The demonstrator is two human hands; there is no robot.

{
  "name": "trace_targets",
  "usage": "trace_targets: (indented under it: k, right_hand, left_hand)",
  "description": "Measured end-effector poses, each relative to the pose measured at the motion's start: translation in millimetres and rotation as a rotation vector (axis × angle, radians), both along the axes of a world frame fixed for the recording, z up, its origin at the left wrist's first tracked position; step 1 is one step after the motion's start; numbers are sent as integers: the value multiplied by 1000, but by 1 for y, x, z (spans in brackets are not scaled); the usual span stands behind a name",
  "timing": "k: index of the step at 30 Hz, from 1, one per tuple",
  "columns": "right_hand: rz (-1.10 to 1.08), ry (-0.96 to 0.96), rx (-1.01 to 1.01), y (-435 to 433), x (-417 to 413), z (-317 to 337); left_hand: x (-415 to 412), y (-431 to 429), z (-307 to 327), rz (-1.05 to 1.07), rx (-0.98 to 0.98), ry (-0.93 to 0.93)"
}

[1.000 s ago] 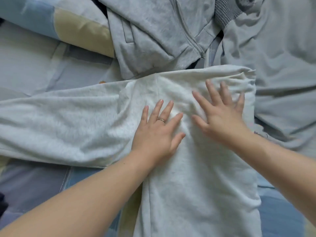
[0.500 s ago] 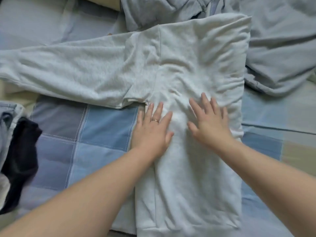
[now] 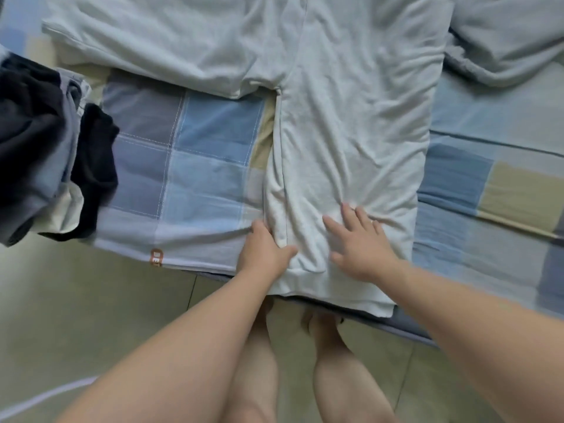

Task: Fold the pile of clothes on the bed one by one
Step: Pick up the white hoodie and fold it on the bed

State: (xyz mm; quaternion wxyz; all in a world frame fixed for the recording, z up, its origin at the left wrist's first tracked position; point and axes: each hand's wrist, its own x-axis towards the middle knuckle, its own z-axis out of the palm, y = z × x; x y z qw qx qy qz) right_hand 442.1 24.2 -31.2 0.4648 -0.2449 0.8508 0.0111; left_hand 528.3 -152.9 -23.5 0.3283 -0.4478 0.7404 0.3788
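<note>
A pale grey-white sweatshirt (image 3: 351, 117) lies flat on the bed, its body running toward the bed's near edge and one sleeve stretched out to the left. My left hand (image 3: 264, 250) grips the garment's left edge near the hem, thumb on top and fingers tucked under the fabric. My right hand (image 3: 357, 239) lies flat on the cloth near the hem, fingers spread and straight. The hem hangs slightly over the bed's edge.
A patchwork blue, grey and beige bedsheet (image 3: 198, 154) covers the bed. Dark and light clothes (image 3: 45, 154) are heaped at the left edge. Grey garments (image 3: 512, 41) lie at the upper right. Tiled floor (image 3: 76, 315) and my bare legs are below.
Both hands have slid down the sweatshirt from its chest to its hem, smoothing it. My left hand moved from lying flat to gripping the left edge. The view tilted downward.
</note>
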Motion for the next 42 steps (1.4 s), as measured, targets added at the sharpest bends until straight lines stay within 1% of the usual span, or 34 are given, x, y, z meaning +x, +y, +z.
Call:
trace_targets:
  k: [2, 4, 7, 9, 10, 12, 14, 15, 17, 20, 22, 25, 27, 29, 31, 33, 36, 38, 42]
  right_hand:
    - [0, -69, -11, 4, 25, -1]
    - [-46, -85, -28, 4, 37, 0]
    - [-100, -3, -87, 1, 44, 8]
    - [-61, 40, -79, 6, 51, 15]
    - [-18, 18, -59, 10, 56, 18]
    - [43, -106, 2, 16, 60, 24]
    - [21, -215, 14, 15, 51, 28]
    - [-26, -241, 5, 12, 43, 34]
    - [-112, -249, -33, 2, 25, 53]
    - [-160, -159, -101, -24, 1, 90]
    - [-174, -116, -133, -40, -15, 105]
    - [-181, -27, -214, -98, -47, 131]
    - [-174, 38, -264, -150, -70, 143]
    - [-188, 81, -299, -205, -90, 141]
    - [-210, 104, -319, -260, -106, 130]
    - [-241, 102, -322, -311, -119, 114]
    - [-271, 67, -329, -379, -135, 85]
    - [-271, 56, -312, -416, -143, 64]
    - [-157, 158, -178, -466, -151, 30]
  left_hand:
    - [17, 0, 0, -101, 13, -25]
    - [26, -3, -1, -147, -42, 7]
    - [33, -9, -2, -120, -130, 51]
    - [37, -12, -4, -89, -156, 23]
    - [39, -13, -5, -68, -157, -8]
    - [42, -16, -4, -26, -95, -69]
    - [43, -20, 2, -20, 3, -120]
    - [38, -22, 8, -20, 39, -122]
    - [24, -31, 26, -9, 68, -78]
    - [-3, -60, 58, -5, 42, 32]
    - [-26, -74, 70, -18, 36, 66]
    - [-80, -136, 98, 15, -2, 191]
    - [-120, -191, 110, -16, -71, 284]
    - [-153, -252, 115, -64, -137, 339]
    - [-177, -314, 114, -145, -212, 354]
    - [-192, -370, 110, -221, -280, 326]
    - [-207, -444, 93, -201, -350, 244]
    - [-213, -481, 79, -117, -313, 179]
    - [-218, -509, 46, 98, -62, 118]
